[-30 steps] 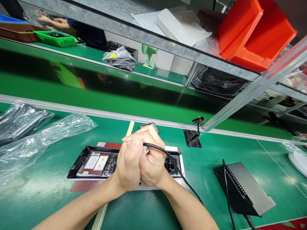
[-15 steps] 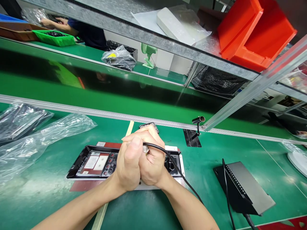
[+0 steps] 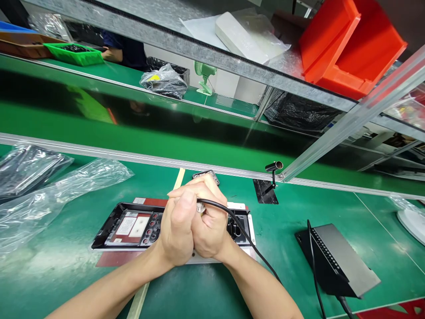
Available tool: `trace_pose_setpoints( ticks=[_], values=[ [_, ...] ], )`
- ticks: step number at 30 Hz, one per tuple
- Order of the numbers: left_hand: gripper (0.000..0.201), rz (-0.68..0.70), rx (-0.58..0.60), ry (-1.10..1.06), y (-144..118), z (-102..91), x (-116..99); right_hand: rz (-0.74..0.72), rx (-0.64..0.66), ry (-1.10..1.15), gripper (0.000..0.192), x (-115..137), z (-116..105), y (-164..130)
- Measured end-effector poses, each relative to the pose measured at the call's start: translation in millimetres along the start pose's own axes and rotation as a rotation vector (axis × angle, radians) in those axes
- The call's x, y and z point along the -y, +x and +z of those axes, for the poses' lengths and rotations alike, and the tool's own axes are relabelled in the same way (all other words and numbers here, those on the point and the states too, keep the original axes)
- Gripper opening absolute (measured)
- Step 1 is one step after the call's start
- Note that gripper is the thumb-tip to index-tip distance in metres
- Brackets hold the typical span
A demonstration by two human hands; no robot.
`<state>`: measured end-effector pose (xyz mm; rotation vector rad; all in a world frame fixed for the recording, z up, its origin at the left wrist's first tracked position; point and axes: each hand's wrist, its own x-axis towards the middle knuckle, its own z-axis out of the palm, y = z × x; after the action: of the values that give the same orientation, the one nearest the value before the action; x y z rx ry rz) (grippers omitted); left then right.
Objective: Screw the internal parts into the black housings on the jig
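My left hand (image 3: 177, 230) and my right hand (image 3: 209, 226) are clasped together around a small corded tool (image 3: 201, 206), of which only a metal collar shows between the fingers. Its black cable (image 3: 245, 237) runs down to the right over my right forearm. Both hands are held over a black open device housing (image 3: 128, 224) lying flat on the green bench, with labels and round holes inside. The tool's tip and the middle of the housing are hidden by my hands. A small dark perforated part (image 3: 206, 176) lies just beyond my knuckles.
Crumpled clear plastic bags (image 3: 63, 186) lie at the left. A black and grey box (image 3: 335, 261) with a cable sits at the right. A small black stand (image 3: 272, 175) is by the metal rail. Red bins (image 3: 348, 44) rest on the shelf above. A co-worker's hand (image 3: 111, 54) is far back.
My hands and the tool have stayed in place. The co-worker's hand in the background has moved to the right, past the green tray.
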<state>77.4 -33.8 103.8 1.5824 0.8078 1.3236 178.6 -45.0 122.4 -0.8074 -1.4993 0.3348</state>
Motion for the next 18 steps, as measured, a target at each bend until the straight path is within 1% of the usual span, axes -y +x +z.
trace_pose_setpoints(
  ticks=[5, 12, 16, 18],
  values=[
    [0.061, 0.036, 0.068, -0.064, 4, 0.1, -5, 0.006, 0.0, 0.006, 0.022, 0, 1, 1],
    [0.063, 0.025, 0.026, -0.065, 4, 1.6, -9, -0.013, -0.005, 0.014, 0.022, 1, 1, 2],
    [0.064, 0.016, 0.006, -0.068, 5, 2.3, -11, 0.047, 0.026, -0.021, 0.023, 2, 0, 0],
    [0.066, 0.012, -0.008, -0.026, 5, 2.5, -11, 0.079, 0.039, -0.03, 0.024, 2, 0, -1]
  ],
)
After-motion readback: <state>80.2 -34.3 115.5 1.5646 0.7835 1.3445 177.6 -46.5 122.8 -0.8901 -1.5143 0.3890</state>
